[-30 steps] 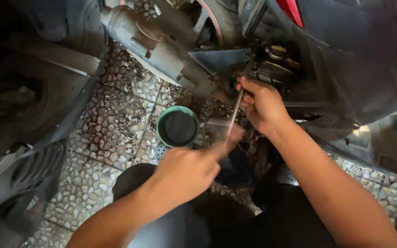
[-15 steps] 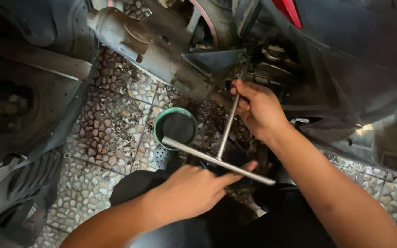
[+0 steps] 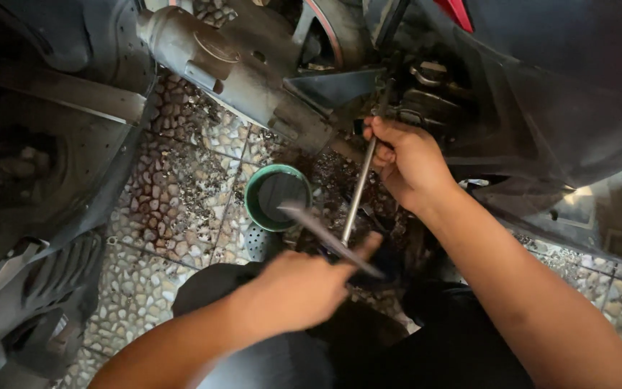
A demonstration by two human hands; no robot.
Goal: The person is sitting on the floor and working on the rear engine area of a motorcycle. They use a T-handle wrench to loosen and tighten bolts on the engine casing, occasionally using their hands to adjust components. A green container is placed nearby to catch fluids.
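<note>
My right hand (image 3: 408, 162) grips the upper end of a long metal T-handle wrench shaft (image 3: 356, 198), close under the dark engine parts (image 3: 426, 97) of a scooter. My left hand (image 3: 293, 292) is closed on the wrench's crossbar (image 3: 318, 234), which is motion-blurred. The shaft runs from the crossbar up toward the underside of the scooter. A green round container (image 3: 277, 197) with dark contents stands on the floor just left of the shaft.
A grey exhaust pipe (image 3: 232, 72) crosses above the container. Dark body panels (image 3: 44, 180) lie at the left and the scooter's black bodywork (image 3: 563, 94) fills the right. The floor is pebble-pattern tile (image 3: 181, 194) with dark stains.
The crossbar has spun round the shaft under my left hand, from end-on to long across to a blurred slant. My right hand has stayed at the shaft's top.
</note>
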